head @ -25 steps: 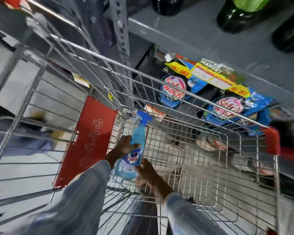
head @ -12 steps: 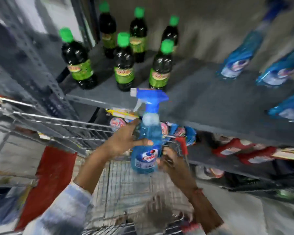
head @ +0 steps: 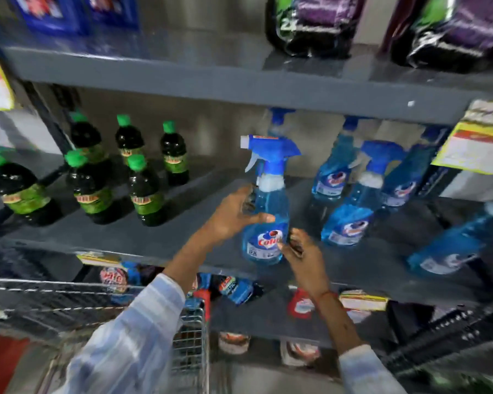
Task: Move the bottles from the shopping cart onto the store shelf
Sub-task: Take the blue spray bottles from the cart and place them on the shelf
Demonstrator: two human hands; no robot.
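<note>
Here a blue spray bottle (head: pixel 265 220) stands upright near the front edge of the grey shelf (head: pixel 165 237), its white nozzle pointing left and its base low on the shelf board; whether the base fully rests on the board I cannot tell. The left hand (head: pixel 234 216) wraps the bottle's left side at mid-body, thumb laid across the front just above the label, fingers going round behind. The right hand (head: pixel 302 251) sits at the bottle's lower right, fingertips (head: pixel 281 245) touching the label edge, the rest of the fingers curled loosely beside the base. So both hands are grasping the one bottle, left firmly, right lightly.

Just to the right on the same shelf stand more blue spray bottles (head: pixel 347 220), several rows deep, some blurred. Well to the left is a cluster of dark bottles with green caps (head: pixel 145 194), upright, apart from the blue ones.

The shelf above carries dark and purple pouches (head: pixel 310 24). A yellow price tag (head: pixel 478 146) hangs from its front edge at right. Below the working shelf, red and blue packets (head: pixel 236 288) lie on a lower level.

The wire shopping cart (head: pixel 188 336) shows at bottom left, its rim under the left forearm. Both arms wear pale striped sleeves (head: pixel 131 345).
</note>
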